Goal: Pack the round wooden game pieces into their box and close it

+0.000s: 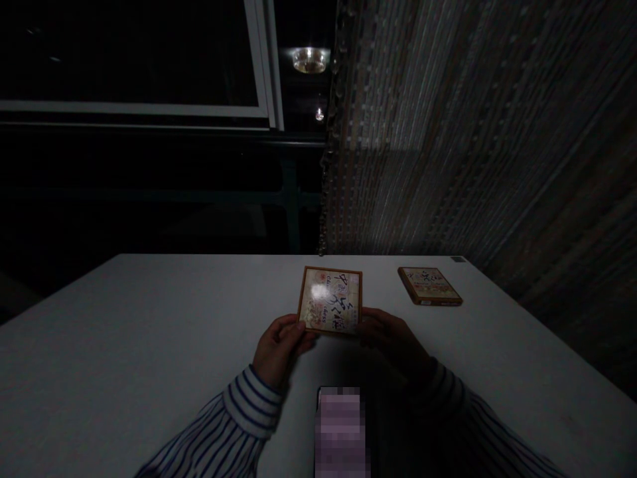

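Note:
A flat square box (330,300) with Chinese characters and the words "Chinese chess" is held up above the white table, its printed face turned toward me. My left hand (279,345) grips its lower left corner, thumb on the front. At the lower right edge, my right hand (393,338) holds the same box, with its fingers in shadow. A second, similar box (432,285) lies flat on the table at the right.
The white table (149,332) spreads around both arms. A phone (341,431) with a blurred screen lies near me. Behind the table are a string curtain (423,133) at the right and a white-framed window at the left.

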`<state>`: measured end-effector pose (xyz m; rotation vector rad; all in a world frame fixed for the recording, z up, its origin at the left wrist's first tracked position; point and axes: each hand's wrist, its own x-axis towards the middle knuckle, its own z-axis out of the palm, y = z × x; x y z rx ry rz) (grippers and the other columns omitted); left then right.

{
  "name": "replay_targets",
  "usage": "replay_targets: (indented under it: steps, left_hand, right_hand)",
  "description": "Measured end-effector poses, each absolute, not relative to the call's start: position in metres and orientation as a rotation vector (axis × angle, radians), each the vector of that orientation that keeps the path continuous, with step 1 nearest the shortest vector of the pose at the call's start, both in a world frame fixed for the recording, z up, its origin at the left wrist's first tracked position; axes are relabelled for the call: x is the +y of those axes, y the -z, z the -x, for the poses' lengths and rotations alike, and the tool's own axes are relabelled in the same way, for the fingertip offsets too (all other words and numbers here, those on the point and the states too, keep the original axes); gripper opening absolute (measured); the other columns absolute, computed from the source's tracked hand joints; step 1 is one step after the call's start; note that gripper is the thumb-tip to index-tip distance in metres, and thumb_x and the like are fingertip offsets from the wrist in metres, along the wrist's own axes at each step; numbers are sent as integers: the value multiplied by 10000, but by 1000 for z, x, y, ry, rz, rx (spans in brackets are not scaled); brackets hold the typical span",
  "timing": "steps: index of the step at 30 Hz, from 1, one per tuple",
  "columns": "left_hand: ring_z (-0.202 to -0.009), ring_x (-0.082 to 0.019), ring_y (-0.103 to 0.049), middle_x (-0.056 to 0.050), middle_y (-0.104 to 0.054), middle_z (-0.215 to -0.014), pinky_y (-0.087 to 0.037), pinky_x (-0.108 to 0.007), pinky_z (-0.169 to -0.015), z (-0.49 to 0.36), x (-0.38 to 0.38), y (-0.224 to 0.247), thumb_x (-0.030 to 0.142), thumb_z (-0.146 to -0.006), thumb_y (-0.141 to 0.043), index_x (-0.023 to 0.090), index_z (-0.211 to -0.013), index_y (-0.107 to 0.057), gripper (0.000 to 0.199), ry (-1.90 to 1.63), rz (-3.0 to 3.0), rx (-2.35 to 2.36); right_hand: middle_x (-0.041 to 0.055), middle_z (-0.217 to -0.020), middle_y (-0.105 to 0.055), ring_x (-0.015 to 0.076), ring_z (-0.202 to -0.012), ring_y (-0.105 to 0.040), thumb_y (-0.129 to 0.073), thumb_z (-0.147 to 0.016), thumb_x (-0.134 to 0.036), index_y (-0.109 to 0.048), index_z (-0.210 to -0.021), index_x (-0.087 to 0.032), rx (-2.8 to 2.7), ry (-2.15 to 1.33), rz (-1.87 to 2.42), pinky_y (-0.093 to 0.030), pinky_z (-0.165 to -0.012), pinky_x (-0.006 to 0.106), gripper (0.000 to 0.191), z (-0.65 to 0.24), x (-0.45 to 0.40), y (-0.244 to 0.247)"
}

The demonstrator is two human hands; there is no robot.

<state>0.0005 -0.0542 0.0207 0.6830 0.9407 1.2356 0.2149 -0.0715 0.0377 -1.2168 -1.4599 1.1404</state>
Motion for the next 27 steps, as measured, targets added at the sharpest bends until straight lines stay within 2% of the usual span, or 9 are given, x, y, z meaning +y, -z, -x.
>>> replay_targets:
  steps: [5,22,27]
  left_hand:
    - [-661,-200,-660,-44,-669,-695,-526,-310,-638,-1,-56,-22,265,-534,-765,143,-870,-508,441,-1230,-718,945]
    - [-578,-162,-627,-29,-645,-647,-515,-281,-561,-1,-57,-25,333,-513,-765,128,-790,-550,405,-1196,-796,1029]
    - [-674,-163,-631,-56,-671,-742,-506,-285,-652,4,-50,-15,342,-539,-754,124,-829,-594,396,-1258,-830,1009]
  right_hand:
    - [16,-631,-626,140,-561,-574,-630,-680,-425,-536,-1045,-131,-1424,-1155,1226,-460,-532,277,478,-215,-70,-36]
    - [27,-694,-633,144,-611,-574,-579,-733,-411,-545,-1098,-139,-1463,-1120,1218,-463,-561,273,456,-218,-73,-40]
    - [24,-714,-640,150,-645,-589,-583,-736,-386,-553,-1096,-145,-1478,-1122,1195,-478,-587,284,434,-218,-74,-42]
